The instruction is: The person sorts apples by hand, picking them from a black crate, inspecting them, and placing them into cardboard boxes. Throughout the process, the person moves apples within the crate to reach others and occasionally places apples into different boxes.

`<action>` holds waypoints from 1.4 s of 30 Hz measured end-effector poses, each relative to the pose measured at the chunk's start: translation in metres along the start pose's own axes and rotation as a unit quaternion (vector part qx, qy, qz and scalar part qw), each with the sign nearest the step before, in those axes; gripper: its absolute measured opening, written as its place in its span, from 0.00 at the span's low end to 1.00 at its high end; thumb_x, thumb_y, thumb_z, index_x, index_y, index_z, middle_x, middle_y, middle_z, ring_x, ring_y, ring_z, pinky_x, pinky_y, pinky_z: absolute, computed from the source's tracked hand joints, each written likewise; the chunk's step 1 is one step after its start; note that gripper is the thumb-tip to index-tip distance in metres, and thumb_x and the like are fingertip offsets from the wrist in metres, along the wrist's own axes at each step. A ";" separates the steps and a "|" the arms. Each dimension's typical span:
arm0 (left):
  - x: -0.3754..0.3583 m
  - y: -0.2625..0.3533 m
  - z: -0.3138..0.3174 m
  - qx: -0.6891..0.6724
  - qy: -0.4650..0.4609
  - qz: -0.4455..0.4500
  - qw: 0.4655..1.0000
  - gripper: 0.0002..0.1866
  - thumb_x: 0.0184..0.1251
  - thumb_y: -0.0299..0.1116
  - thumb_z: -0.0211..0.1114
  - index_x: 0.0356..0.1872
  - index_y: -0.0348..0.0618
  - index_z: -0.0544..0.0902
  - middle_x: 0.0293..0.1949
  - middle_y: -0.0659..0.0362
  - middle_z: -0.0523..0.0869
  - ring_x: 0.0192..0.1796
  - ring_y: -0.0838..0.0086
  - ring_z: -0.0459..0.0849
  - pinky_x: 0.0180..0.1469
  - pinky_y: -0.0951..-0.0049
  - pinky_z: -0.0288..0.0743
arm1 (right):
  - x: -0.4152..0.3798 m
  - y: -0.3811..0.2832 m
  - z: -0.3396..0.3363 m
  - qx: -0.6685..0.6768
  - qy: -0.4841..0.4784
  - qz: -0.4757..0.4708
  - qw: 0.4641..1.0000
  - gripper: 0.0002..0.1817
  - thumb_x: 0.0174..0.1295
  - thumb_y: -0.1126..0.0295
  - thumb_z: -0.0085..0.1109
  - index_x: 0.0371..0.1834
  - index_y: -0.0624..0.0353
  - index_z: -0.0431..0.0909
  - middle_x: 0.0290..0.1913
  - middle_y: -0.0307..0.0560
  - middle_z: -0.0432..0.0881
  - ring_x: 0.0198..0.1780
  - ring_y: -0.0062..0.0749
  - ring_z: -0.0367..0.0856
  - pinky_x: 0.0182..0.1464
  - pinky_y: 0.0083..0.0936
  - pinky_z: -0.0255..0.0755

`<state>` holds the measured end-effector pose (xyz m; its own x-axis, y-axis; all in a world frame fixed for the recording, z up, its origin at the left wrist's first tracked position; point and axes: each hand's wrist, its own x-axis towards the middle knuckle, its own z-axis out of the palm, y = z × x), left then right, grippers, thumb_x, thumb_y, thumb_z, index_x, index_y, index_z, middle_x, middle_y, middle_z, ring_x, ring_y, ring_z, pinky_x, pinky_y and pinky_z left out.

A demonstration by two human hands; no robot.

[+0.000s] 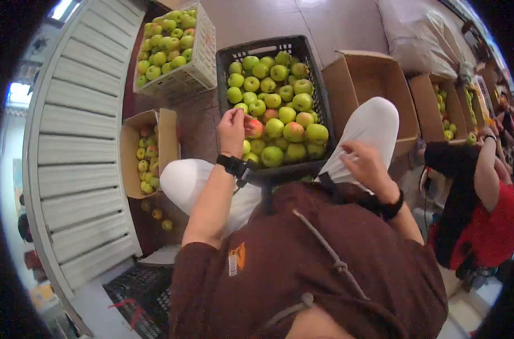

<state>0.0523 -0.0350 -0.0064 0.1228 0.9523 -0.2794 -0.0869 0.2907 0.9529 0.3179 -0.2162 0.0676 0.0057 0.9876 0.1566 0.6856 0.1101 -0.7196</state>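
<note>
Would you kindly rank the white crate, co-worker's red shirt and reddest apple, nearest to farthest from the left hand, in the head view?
1. Reddest apple: at the left hand.
2. White crate: ahead, left.
3. Red shirt: far right.

With twelve straight ahead, the tiled floor point(268, 20) carries a black crate point(320, 85) at twelve, its underside hidden, a white crate point(199, 69) at eleven, a cardboard box point(168, 133) at ten and loose apples point(166, 225) at nine. A wide carton point(337, 82) stands at one, a white sack point(404, 45) beyond, a smaller carton point(423, 104) at two.
</note>
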 end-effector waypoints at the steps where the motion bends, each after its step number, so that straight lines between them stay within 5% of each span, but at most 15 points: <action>1: -0.007 0.003 0.004 -0.002 0.005 0.012 1.000 0.09 0.65 0.35 0.53 0.40 0.42 0.73 0.28 0.60 0.78 0.24 0.76 0.78 0.23 0.76 0.74 | 0.010 -0.003 0.005 -0.049 -0.024 -0.024 0.998 0.14 0.52 0.70 0.57 0.42 0.60 0.72 0.34 0.53 0.78 0.38 0.45 0.78 0.36 0.34 0.72; 5: -0.054 -0.004 0.007 -0.165 0.076 -0.037 0.983 0.07 0.64 0.32 0.53 0.37 0.42 0.75 0.27 0.61 0.78 0.26 0.77 0.76 0.25 0.74 0.73 | 0.031 -0.001 0.039 -0.165 -0.078 -0.103 0.978 0.13 0.52 0.68 0.53 0.40 0.58 0.68 0.32 0.53 0.75 0.34 0.51 0.76 0.34 0.42 0.70; 8: -0.071 0.013 0.011 -0.255 0.058 -0.066 0.963 0.06 0.63 0.32 0.54 0.34 0.43 0.75 0.27 0.62 0.77 0.26 0.77 0.75 0.25 0.74 0.72 | 0.037 -0.030 0.052 -0.117 -0.110 -0.034 0.986 0.13 0.51 0.69 0.52 0.39 0.58 0.67 0.35 0.54 0.75 0.34 0.52 0.76 0.34 0.42 0.71; 14: -0.019 -0.034 0.024 -0.268 -0.023 -0.181 0.946 0.07 0.61 0.32 0.52 0.27 0.42 0.75 0.20 0.61 0.76 0.22 0.73 0.76 0.25 0.73 0.73 | 0.057 0.016 0.103 -0.187 -0.095 0.032 0.977 0.19 0.49 0.69 0.53 0.45 0.57 0.63 0.38 0.54 0.75 0.35 0.52 0.77 0.34 0.42 0.72; 16: -0.011 -0.059 0.031 -0.201 -0.075 -0.144 0.966 0.06 0.60 0.32 0.52 0.29 0.42 0.75 0.23 0.60 0.77 0.26 0.73 0.78 0.28 0.72 0.74 | 0.070 0.043 0.114 -0.201 -0.072 0.082 0.974 0.22 0.48 0.67 0.57 0.47 0.55 0.65 0.40 0.53 0.74 0.36 0.51 0.77 0.36 0.40 0.72; 20: -0.008 -0.081 0.046 -0.152 -0.128 -0.235 0.952 0.08 0.62 0.35 0.54 0.37 0.42 0.72 0.33 0.58 0.78 0.34 0.72 0.79 0.31 0.72 0.75 | 0.075 0.069 0.123 -0.242 -0.127 0.151 0.950 0.24 0.42 0.70 0.60 0.45 0.56 0.64 0.44 0.54 0.72 0.36 0.49 0.78 0.36 0.40 0.74; 30: -0.014 -0.077 0.044 -0.156 -0.129 -0.282 0.938 0.12 0.63 0.37 0.54 0.44 0.42 0.71 0.38 0.57 0.78 0.39 0.70 0.79 0.36 0.69 0.76 | 0.092 0.089 0.122 -0.291 -0.169 0.130 0.933 0.20 0.44 0.66 0.63 0.40 0.60 0.70 0.34 0.54 0.78 0.37 0.51 0.79 0.37 0.39 0.73; 33: -0.017 -0.065 0.044 -0.167 -0.131 -0.290 0.933 0.13 0.65 0.40 0.53 0.45 0.43 0.72 0.38 0.58 0.79 0.40 0.70 0.79 0.38 0.67 0.76 | 0.091 0.068 0.107 -0.220 -0.128 0.142 0.957 0.16 0.49 0.63 0.58 0.37 0.60 0.72 0.31 0.56 0.79 0.32 0.43 0.81 0.31 0.35 0.74; 36: -0.018 -0.063 0.045 -0.180 -0.161 -0.290 0.926 0.19 0.66 0.46 0.49 0.50 0.44 0.71 0.42 0.60 0.78 0.41 0.71 0.78 0.38 0.64 0.76 | 0.088 0.056 0.097 0.019 -0.131 0.179 0.975 0.24 0.49 0.56 0.60 0.43 0.63 0.74 0.30 0.52 0.80 0.29 0.35 0.80 0.30 0.28 0.73; 39: -0.011 -0.068 0.047 -0.238 -0.236 -0.283 0.898 0.23 0.67 0.51 0.44 0.54 0.46 0.69 0.47 0.59 0.76 0.46 0.70 0.77 0.41 0.60 0.75 | 0.093 0.035 0.083 0.294 -0.201 0.315 0.880 0.24 0.55 0.53 0.55 0.47 0.61 0.74 0.29 0.43 0.78 0.26 0.25 0.77 0.29 0.21 0.71; 42: -0.018 -0.047 0.054 -0.343 -0.265 -0.325 0.841 0.24 0.67 0.52 0.42 0.55 0.46 0.69 0.51 0.58 0.74 0.51 0.67 0.74 0.46 0.59 0.74 | 0.093 0.028 0.091 0.445 -0.203 0.354 0.797 0.21 0.61 0.55 0.47 0.48 0.58 0.75 0.29 0.36 0.77 0.25 0.19 0.74 0.28 0.18 0.70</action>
<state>0.1072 -0.0712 -0.0398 0.7719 0.4487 -0.4504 -0.3576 0.8922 0.2759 0.2710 -0.1116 0.0002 -0.1984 0.7727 -0.6030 -0.1746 -0.6332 -0.7540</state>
